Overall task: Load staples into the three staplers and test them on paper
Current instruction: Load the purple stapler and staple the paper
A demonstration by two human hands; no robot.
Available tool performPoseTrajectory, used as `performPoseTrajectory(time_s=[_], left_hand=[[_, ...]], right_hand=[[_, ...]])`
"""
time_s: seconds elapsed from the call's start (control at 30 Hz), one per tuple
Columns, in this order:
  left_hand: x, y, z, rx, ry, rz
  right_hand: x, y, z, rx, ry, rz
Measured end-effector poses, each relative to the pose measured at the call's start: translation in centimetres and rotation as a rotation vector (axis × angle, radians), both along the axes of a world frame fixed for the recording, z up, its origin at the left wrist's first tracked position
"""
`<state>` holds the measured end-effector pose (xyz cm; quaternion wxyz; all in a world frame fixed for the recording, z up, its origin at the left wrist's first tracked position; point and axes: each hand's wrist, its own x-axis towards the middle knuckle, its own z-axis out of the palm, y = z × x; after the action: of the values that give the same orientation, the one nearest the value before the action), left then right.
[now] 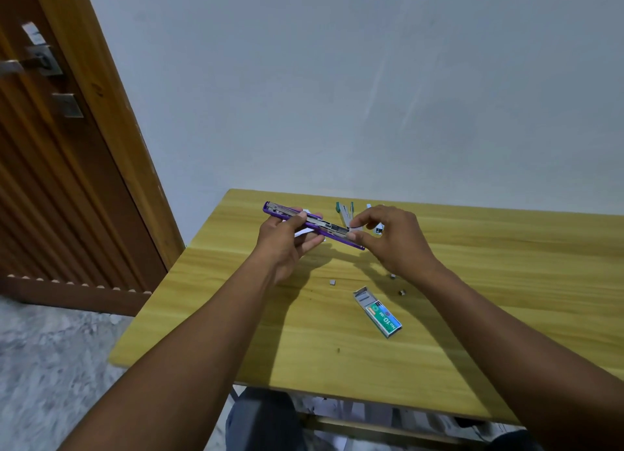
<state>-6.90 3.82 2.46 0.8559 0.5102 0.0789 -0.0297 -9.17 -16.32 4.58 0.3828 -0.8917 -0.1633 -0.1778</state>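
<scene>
- Slim purple plastic stapler, swung open flat, is held above the yellow wooden table; our left hand grips it.
- Our right hand pinches its metal channel end: loading, we judge.
- Next: seat the strip and close the stapler squarely.

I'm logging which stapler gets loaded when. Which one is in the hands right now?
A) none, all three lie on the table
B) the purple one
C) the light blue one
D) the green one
B: the purple stapler, swung open, is gripped by the left hand and pinched at its other end by the right hand, while the green stapler lies on the table.
</scene>
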Motion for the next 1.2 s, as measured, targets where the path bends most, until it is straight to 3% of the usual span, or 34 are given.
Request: performPoseTrajectory(time_s=[0.73,0.83,0.9,0.97,1.07,1.2], left_hand=[[0.1,-0.3,0.3,-0.125,0.013,-0.023],[0.2,-0.4,0.4,-0.136,0.014,-0.002],[0.1,-0.7,0.5,-0.066,-0.011,0.004],[-0.2,-1.1,0.6,0.132,-0.087,0.014],[-0.8,-1.5,0.4,0.478,-0.276,0.007],[-0.7,-1.8,0.0,0.693,-0.410,0.009]], right_hand=[[0.3,0.3,-1.7,0.228,0.048,-0.047],[0.5,0.3,-1.6,0.404,0.297,-0.108],[0.3,0.3,-1.3,0.657,0.550,-0.051],[0.2,0.1,-1.0,0.820,0.604,-0.029],[0.3,0.0,-0.5,0.814,0.552,-0.067],[0.6,0.2,0.2,0.822,0.527,-0.085]])
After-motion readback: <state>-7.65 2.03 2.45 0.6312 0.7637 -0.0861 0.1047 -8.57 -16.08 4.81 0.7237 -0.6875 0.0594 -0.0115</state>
